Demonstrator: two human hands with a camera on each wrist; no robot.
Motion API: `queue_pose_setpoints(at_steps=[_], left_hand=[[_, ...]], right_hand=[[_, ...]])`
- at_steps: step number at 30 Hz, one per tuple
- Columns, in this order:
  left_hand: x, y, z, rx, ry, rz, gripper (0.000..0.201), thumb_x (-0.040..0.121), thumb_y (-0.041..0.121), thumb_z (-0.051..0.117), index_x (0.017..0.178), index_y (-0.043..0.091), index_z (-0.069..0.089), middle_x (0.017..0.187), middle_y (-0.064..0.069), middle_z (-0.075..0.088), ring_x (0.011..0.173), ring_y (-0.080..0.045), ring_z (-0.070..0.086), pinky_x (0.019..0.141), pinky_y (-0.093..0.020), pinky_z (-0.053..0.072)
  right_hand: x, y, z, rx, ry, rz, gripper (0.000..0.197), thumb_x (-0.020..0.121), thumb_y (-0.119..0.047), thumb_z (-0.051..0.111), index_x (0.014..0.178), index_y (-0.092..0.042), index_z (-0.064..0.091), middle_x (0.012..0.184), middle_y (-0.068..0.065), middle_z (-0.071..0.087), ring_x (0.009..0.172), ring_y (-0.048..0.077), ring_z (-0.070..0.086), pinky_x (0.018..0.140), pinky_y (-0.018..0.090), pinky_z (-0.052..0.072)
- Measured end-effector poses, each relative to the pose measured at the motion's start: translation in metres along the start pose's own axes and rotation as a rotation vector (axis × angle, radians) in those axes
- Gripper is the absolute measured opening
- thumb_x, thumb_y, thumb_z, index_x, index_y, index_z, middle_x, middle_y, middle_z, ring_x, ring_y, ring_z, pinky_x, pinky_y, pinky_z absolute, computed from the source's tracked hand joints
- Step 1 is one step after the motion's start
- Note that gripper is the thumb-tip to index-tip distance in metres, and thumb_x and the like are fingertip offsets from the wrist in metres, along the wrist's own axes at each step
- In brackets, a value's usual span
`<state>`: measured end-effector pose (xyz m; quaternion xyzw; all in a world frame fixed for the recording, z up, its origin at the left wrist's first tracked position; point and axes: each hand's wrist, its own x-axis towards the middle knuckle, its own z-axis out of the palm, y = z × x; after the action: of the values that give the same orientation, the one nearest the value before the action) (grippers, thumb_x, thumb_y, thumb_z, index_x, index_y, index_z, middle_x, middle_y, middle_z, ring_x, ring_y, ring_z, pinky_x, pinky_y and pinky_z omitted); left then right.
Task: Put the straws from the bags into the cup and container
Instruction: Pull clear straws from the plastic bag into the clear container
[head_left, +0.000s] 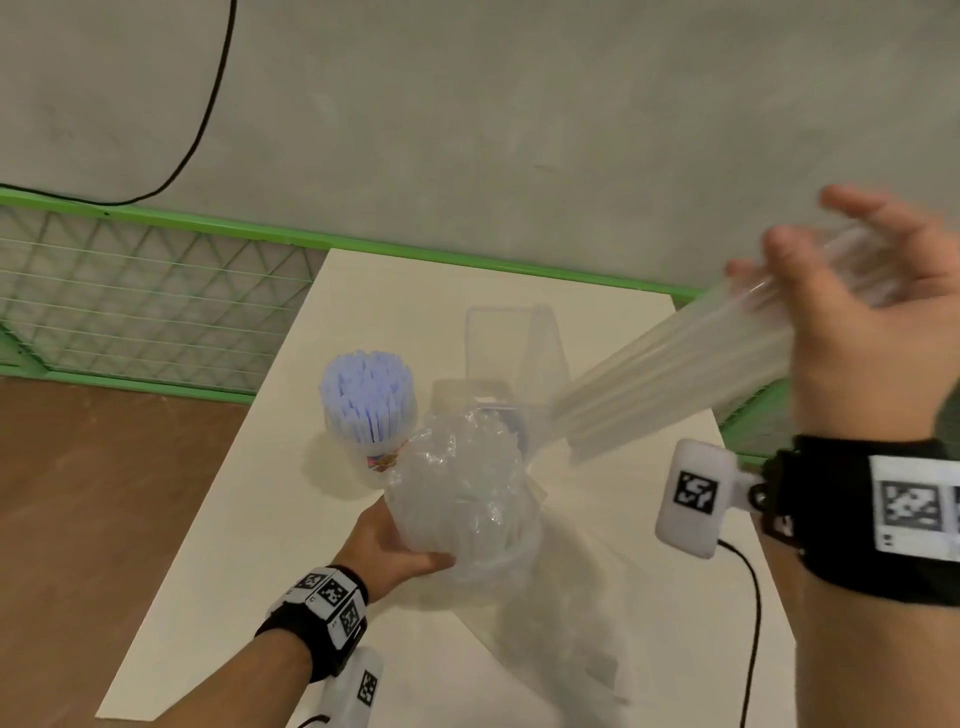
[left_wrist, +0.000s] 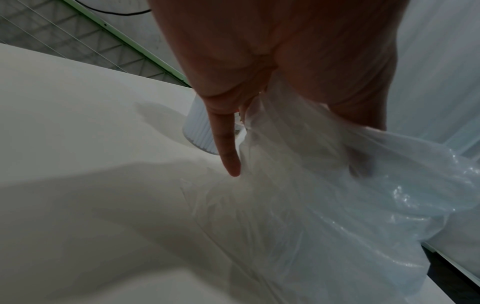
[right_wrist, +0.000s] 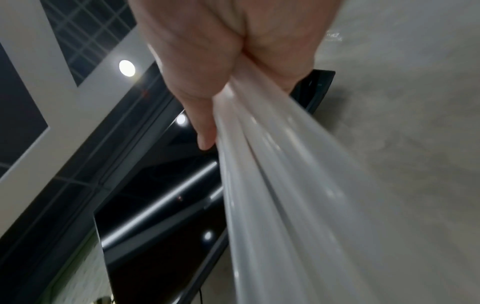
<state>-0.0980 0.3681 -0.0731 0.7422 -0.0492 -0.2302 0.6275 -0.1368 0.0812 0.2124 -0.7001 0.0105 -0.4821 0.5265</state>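
The right hand (head_left: 857, 322) is raised above the right edge of the tabletop (head_left: 208, 545), its fingers curled round one end of a bundle of clear straws (head_left: 670, 374). The bundle slants down and leftward from the fist, so its free end points toward the clear container (head_left: 511, 343) standing near the far edge; held by one end like this, the straws can probably be steered in lengthwise. The right wrist view confirms the grasp: the straws (right_wrist: 272, 185) run out of the closed palm (right_wrist: 221, 51) as one tight sheaf.

The left hand (head_left: 395, 545) holds the crumpled clear bag (head_left: 457, 499) from below, near the middle of the tabletop, thumb and fingers wrapped round the plastic. That appears to steady the bag and keep its mouth up while straws are drawn out; whether any remain inside cannot be told through the creases. In the left wrist view the fingers (left_wrist: 226, 144) gather the film of the bag (left_wrist: 337, 205) just above the surface.

Just left of the bag, toward the left edge, the cup (head_left: 371, 447) already stands packed with upright blue-white straws (head_left: 366, 384), so that half of the task looks done. The container looks empty, though its clear walls make this uncertain.
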Motion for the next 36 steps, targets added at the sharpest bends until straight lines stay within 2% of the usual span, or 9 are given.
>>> queue_pose_setpoints(at_steps=[7,12,18,21,24,27,30,33,36], left_hand=[[-0.002,0.003,-0.001,0.006,-0.003,-0.008,0.081,0.049,0.019,0.097,0.121,0.022,0.061,0.110,0.007,0.073,0.105,-0.009,0.068,0.091,-0.030,0.054],[-0.003,0.004,0.000,0.002,-0.002,-0.017,0.080,0.051,0.017,0.097,0.122,0.021,0.061,0.112,0.007,0.073,0.107,-0.009,0.067,0.095,-0.034,0.054],[-0.004,0.005,0.000,0.002,0.005,-0.036,0.077,0.054,0.016,0.096,0.122,0.022,0.061,0.112,0.011,0.073,0.107,-0.007,0.067,0.097,-0.035,0.053],[-0.005,0.004,0.000,0.021,0.012,-0.038,0.079,0.053,0.019,0.097,0.122,0.023,0.061,0.112,0.012,0.072,0.107,-0.006,0.067,0.098,-0.034,0.052],[-0.005,0.004,0.000,0.022,0.017,-0.036,0.078,0.053,0.017,0.097,0.122,0.021,0.061,0.112,0.012,0.072,0.106,-0.006,0.067,0.097,-0.034,0.053],[-0.004,0.006,0.000,0.041,0.011,-0.024,0.075,0.053,0.019,0.097,0.119,0.022,0.062,0.110,0.012,0.073,0.105,-0.005,0.068,0.094,-0.032,0.053],[-0.004,0.006,-0.001,0.039,0.008,-0.019,0.074,0.053,0.017,0.097,0.119,0.021,0.063,0.110,0.012,0.073,0.104,-0.006,0.068,0.093,-0.030,0.053],[-0.005,0.007,0.000,0.039,0.009,-0.014,0.073,0.055,0.013,0.096,0.119,0.019,0.063,0.108,0.013,0.073,0.103,-0.005,0.068,0.090,-0.027,0.053],[-0.005,0.007,0.000,0.019,0.007,-0.015,0.074,0.055,0.010,0.095,0.120,0.019,0.062,0.109,0.011,0.074,0.104,-0.006,0.068,0.089,-0.024,0.053]], right_hand=[[0.053,0.047,0.042,0.086,-0.005,-0.042,0.028,0.083,-0.014,0.078,0.107,-0.007,0.064,0.093,0.018,0.065,0.081,0.039,0.069,0.071,0.046,0.060],[0.054,0.124,0.093,0.064,-0.279,0.128,0.025,0.082,-0.010,0.076,0.104,-0.015,0.065,0.084,0.009,0.071,0.078,0.037,0.070,0.076,0.052,0.059],[0.031,0.184,0.111,-0.378,-0.625,0.248,0.017,0.090,-0.029,0.068,0.106,-0.023,0.069,0.095,-0.012,0.067,0.091,-0.008,0.060,0.081,0.017,0.041],[0.024,0.198,0.110,-0.737,-1.053,0.298,0.042,0.098,-0.052,0.047,0.136,-0.037,0.050,0.153,-0.002,0.039,0.145,0.020,0.028,0.113,0.039,0.028],[0.026,0.200,0.111,-0.882,-1.088,0.294,0.058,0.098,-0.060,0.035,0.151,-0.039,0.023,0.164,-0.007,-0.001,0.151,0.025,-0.003,0.115,0.059,0.013],[0.030,0.185,0.103,-0.723,-0.974,0.196,0.047,0.102,-0.041,0.044,0.146,-0.029,0.036,0.161,-0.001,0.020,0.148,0.023,0.018,0.113,0.046,0.022],[0.019,0.153,0.089,-0.490,-0.926,0.134,0.035,0.092,-0.002,0.052,0.117,-0.026,0.059,0.122,-0.001,0.064,0.102,0.014,0.065,0.092,0.024,0.046],[-0.010,0.117,0.072,-0.346,-1.075,0.120,0.045,0.081,0.011,0.051,0.104,-0.025,0.062,0.100,-0.005,0.070,0.087,0.006,0.069,0.080,0.020,0.051],[-0.047,0.101,0.053,-0.356,-1.300,0.109,0.048,0.080,-0.004,0.064,0.123,-0.025,0.057,0.122,-0.012,0.061,0.107,0.005,0.060,0.090,0.019,0.050]])
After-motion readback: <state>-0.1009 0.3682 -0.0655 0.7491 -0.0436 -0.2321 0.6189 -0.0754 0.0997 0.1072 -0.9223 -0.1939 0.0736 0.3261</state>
